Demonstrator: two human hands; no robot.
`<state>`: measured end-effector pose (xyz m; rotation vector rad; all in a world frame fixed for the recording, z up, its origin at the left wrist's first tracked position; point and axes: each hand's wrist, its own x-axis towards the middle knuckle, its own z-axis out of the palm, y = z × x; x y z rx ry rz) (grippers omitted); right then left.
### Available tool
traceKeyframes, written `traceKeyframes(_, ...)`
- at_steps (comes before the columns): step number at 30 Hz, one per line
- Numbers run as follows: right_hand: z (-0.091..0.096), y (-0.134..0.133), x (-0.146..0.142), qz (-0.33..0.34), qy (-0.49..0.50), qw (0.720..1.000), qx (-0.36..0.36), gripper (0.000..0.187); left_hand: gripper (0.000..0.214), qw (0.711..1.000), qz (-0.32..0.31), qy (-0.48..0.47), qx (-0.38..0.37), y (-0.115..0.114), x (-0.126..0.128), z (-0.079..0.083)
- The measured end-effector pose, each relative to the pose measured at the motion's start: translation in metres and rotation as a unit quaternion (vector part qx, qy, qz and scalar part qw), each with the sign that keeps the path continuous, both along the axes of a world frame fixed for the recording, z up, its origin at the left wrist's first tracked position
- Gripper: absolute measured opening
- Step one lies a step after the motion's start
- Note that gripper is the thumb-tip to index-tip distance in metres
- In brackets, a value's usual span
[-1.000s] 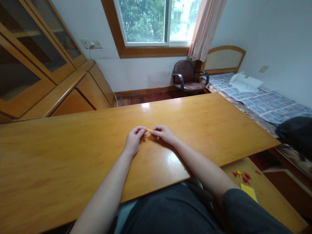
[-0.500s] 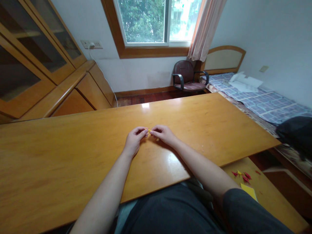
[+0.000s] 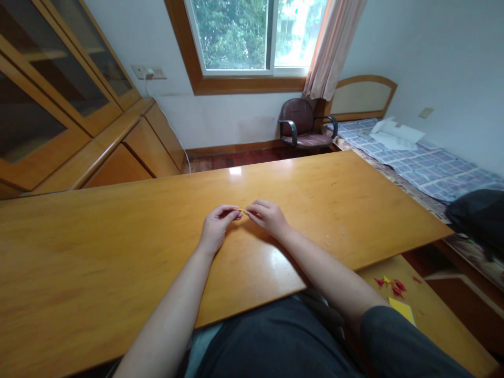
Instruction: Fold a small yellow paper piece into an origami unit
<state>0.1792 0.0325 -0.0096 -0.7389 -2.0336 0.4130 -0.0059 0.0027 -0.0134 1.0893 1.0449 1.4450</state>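
Midway, it seems: the left hand and right hand together pinch a narrow yellow paper piece just above the desk, mid-surface. Small folded pieces and a flat yellow sheet lie near right.

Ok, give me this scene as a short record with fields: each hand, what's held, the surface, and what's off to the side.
Left hand: fingers pinch one end of the yellow paper piece
Right hand: fingers pinch its other end
Held item: small, narrow, low over the wooden table; contact unclear
Side: lower bench to the right, bearing a yellow sheet and red folded bits
Background: chair, bed, window
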Motion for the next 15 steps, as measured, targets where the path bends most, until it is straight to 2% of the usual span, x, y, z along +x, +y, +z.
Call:
traceKeyframes(10,0.0004,-0.0006,-0.0001,0.015,-0.023,0.999,-0.029,0.024,0.023,0.992,-0.003,0.113,0.048,-0.0016,-0.0038,0.0014)
traceKeyframes(15,-0.0002,-0.0008,-0.0014,0.026,-0.013,0.998,-0.047,0.024,0.021,0.993,-0.008,0.111,0.044,-0.0007,-0.0039,0.0010)
